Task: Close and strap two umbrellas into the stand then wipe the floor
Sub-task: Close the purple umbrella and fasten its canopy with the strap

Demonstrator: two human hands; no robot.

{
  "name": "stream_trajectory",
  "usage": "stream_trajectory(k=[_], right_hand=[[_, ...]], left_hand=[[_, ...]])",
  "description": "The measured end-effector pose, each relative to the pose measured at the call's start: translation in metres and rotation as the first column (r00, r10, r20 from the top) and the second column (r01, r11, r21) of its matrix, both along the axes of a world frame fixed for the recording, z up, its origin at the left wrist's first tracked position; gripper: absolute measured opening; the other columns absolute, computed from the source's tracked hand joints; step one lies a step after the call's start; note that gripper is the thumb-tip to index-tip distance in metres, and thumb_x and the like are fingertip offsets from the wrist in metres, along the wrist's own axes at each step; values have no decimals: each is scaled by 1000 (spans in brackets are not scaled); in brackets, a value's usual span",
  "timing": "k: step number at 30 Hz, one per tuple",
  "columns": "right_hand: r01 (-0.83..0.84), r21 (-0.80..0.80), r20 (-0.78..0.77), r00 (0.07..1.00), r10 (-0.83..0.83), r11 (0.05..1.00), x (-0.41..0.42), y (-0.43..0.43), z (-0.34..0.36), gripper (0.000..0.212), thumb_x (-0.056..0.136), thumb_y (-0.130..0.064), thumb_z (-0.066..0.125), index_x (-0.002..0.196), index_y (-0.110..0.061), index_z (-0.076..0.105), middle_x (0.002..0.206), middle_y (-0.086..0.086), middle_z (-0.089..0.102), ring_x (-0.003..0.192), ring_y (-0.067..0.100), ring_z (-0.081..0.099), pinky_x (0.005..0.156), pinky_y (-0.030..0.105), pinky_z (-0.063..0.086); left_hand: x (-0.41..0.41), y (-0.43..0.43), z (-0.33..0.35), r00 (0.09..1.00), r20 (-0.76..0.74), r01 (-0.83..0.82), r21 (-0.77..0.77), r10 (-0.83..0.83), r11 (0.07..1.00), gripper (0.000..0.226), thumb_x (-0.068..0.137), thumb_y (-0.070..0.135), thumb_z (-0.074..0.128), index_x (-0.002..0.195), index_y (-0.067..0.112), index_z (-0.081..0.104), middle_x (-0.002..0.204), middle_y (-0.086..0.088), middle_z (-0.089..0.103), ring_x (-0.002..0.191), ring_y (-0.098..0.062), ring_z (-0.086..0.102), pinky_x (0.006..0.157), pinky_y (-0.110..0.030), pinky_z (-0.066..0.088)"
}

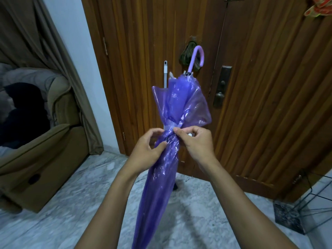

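A translucent purple umbrella is folded and held upside down in front of me, its curved lilac handle pointing up toward the door. A pale strap wraps around its middle. My left hand pinches the gathered canopy just below the strap. My right hand holds the strap's end with a small silver snap against the canopy. A black wire umbrella stand sits on the floor at the right. A white pole handle leans on the door behind the umbrella.
A brown wooden door with a dark lock plate faces me. A tan armchair with dark clothes fills the left. A brown curtain hangs above it. The floor is grey marble.
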State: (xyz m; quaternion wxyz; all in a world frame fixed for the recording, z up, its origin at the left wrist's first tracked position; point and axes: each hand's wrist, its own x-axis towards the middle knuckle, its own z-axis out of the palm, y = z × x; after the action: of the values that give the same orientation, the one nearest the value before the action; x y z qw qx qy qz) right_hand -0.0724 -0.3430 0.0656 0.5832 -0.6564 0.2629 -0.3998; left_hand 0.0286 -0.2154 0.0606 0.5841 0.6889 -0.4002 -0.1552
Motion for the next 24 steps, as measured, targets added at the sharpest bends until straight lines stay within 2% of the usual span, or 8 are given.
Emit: stream_trajectory(k=[4, 6, 8, 10, 13, 16, 18, 24], right_hand=[[64, -95, -35, 997, -67, 993, 4, 4, 3, 18, 78, -30, 82, 69, -17, 73, 68, 0, 75, 69, 19, 73, 72, 40, 61], [45, -144, -34, 998, -51, 989, 4, 8, 7, 13, 82, -26, 79, 71, -20, 74, 67, -4, 74, 63, 6, 68, 66, 26, 58], [-28, -195, -28, 999, 23, 980, 2, 11, 10, 8, 87, -18, 74, 79, -19, 74, 68, -10, 71, 56, -5, 64, 59, 12, 50], [-116, -187, -20, 993, 115, 975, 2, 10, 10, 11, 90, -12, 70, 81, -19, 73, 70, -12, 71, 59, -4, 67, 60, 10, 50], [-219, -29, 65, 973, 220, 975, 4, 7, 8, 14, 91, -6, 67, 82, -15, 75, 72, -2, 75, 69, 7, 71, 67, 18, 58], [-283, 155, 167, 952, 257, 947, 5, 7, 7, 6, 88, -4, 69, 86, -5, 74, 75, 7, 74, 69, 10, 71, 70, 20, 60], [-275, 179, 197, 951, 240, 944, 6, 7, 8, 4, 84, -5, 73, 82, -8, 75, 72, 5, 75, 66, 9, 70, 68, 19, 59], [-257, 171, 142, 962, 234, 951, 12, 13, 13, 6, 81, -13, 77, 81, -9, 73, 71, -1, 74, 65, 8, 68, 63, 22, 55]], left_hand=[[-13, -2, 5, 998, 57, -3, 79, -2, 997, 49, 89, 22, 65, 135, 27, 50, 121, 10, 59, 108, -4, 60, 99, -33, 50], [-18, -3, 1, 992, 125, -40, 123, 25, 992, 66, 83, 31, 73, 140, 27, 41, 127, 13, 52, 113, -4, 54, 98, -27, 47], [-19, -4, -2, 983, 150, -114, 60, 104, 992, 64, 81, 31, 77, 136, 26, 44, 124, 13, 55, 111, -1, 56, 94, -22, 47], [-18, -3, -4, 984, 77, -156, -38, 158, 987, 47, 84, 24, 75, 125, 25, 52, 112, 15, 62, 102, 4, 61, 88, -18, 51], [-14, 0, -3, 986, -112, -134, -103, 122, 986, 39, 86, 9, 71, 121, 19, 57, 104, 12, 67, 89, 10, 66, 79, -13, 54], [-9, 4, -3, 940, -341, -66, -196, -4, 978, 38, 87, 1, 67, 123, 13, 59, 107, -4, 72, 90, -9, 71, 81, -25, 58], [-8, 5, -3, 894, -436, -16, -262, -104, 965, 35, 89, -1, 62, 122, 10, 60, 100, -8, 73, 85, -17, 71, 78, -29, 58], [-6, 8, -8, 733, -607, 73, -381, -308, 922, 26, 92, 5, 55, 116, 7, 62, 91, -12, 72, 69, -17, 70, 64, -28, 60]])
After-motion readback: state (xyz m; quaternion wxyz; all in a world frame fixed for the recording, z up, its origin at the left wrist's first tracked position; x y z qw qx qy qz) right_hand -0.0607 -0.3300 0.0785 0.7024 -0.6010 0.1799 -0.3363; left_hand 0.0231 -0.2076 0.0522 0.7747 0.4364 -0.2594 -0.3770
